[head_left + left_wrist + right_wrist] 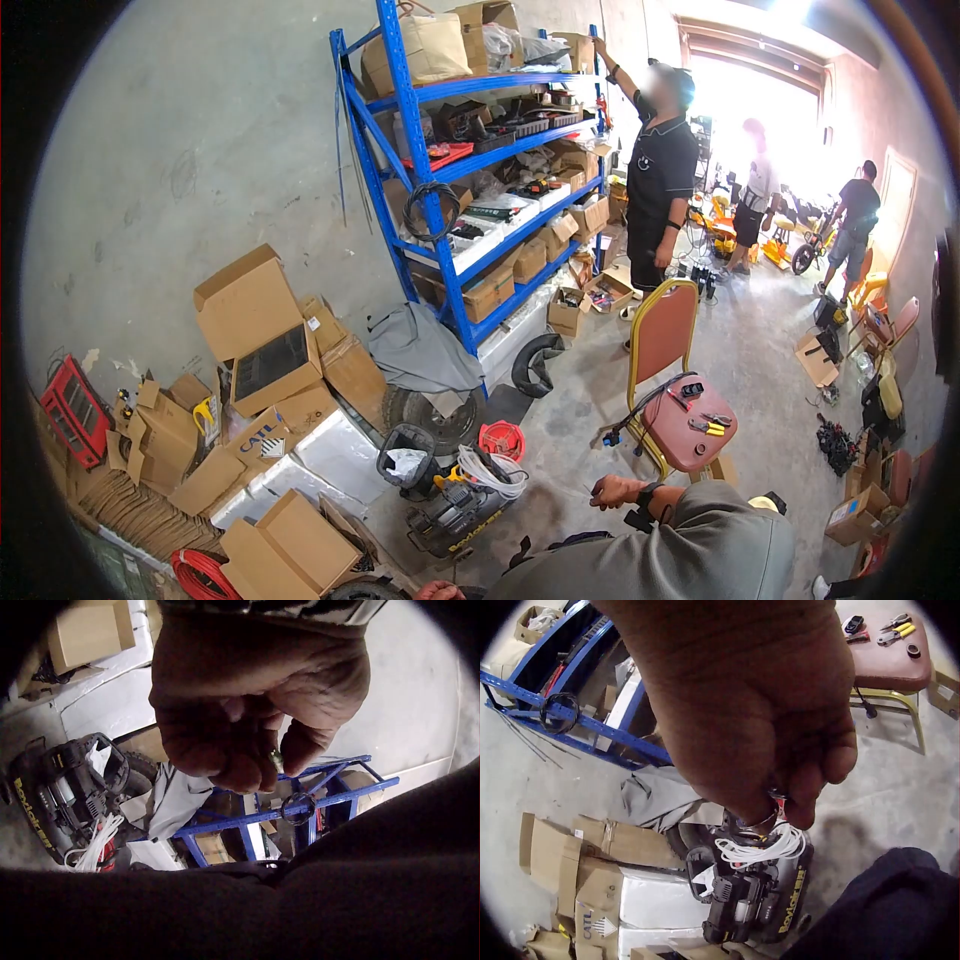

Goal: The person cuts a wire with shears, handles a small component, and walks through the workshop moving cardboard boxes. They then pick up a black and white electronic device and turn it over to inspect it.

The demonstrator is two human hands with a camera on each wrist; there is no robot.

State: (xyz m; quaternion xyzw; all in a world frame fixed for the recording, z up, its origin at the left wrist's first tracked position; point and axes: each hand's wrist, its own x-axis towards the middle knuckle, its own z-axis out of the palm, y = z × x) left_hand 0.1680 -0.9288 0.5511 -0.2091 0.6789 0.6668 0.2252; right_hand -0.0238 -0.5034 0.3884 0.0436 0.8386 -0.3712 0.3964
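My left hand (247,712) has its fingers curled and pinches a small, shiny, brass-coloured piece (277,760) between thumb and forefinger. In the head view only part of it shows at the bottom edge. My right hand (614,491) is held out over the floor in front of the chair. In the right wrist view its thumb and fingertips come together on a small shiny piece (775,793), mostly hidden by the fingers; I cannot tell its kind. Beyond the fingers stands a black air compressor (455,517) with a coil of white hose (495,473) on top.
A red-padded chair (690,425) holds yellow-handled pliers (708,429) and a black cable. Cardboard boxes (290,545) and white foam blocks (340,460) line the wall. A blue shelf (430,200) stands behind, with a person (663,170) reaching up beside it. More people are farther back.
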